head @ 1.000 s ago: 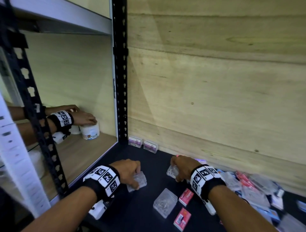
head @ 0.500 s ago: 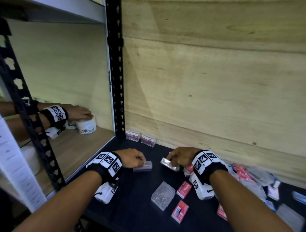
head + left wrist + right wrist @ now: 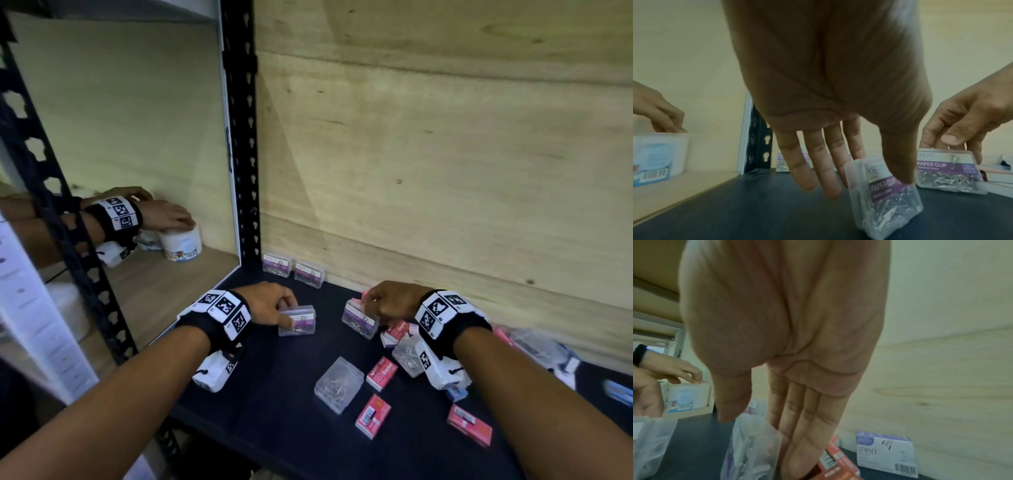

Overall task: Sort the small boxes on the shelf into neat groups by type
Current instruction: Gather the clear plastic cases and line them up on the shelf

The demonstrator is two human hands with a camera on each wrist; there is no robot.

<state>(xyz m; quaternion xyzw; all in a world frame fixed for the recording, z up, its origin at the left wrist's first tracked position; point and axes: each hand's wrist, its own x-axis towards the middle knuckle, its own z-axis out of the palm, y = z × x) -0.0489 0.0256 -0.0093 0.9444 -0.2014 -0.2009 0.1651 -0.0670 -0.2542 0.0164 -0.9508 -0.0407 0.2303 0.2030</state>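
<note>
Left hand (image 3: pixel 274 306) pinches a clip box (image 3: pixel 297 320) standing on edge on the shelf (image 3: pixel 274 411); right hand (image 3: pixel 390 303) pinches another (image 3: pixel 359 318). Risk: an on-edge box may tip if released crooked. Red staple boxes (image 3: pixel 381 372) lie scattered at 5 o'clock, crowding the right wrist. Two clip boxes (image 3: pixel 294 270) stand at 12 o'clock against the wall, path open.

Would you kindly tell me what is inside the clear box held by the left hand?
The clear box in the left hand holds loose metal paper clips, seen through its wall. Its purple "PAPER CLIP" label and the thumb cover part of the contents, so how full it is stays unclear.
</note>
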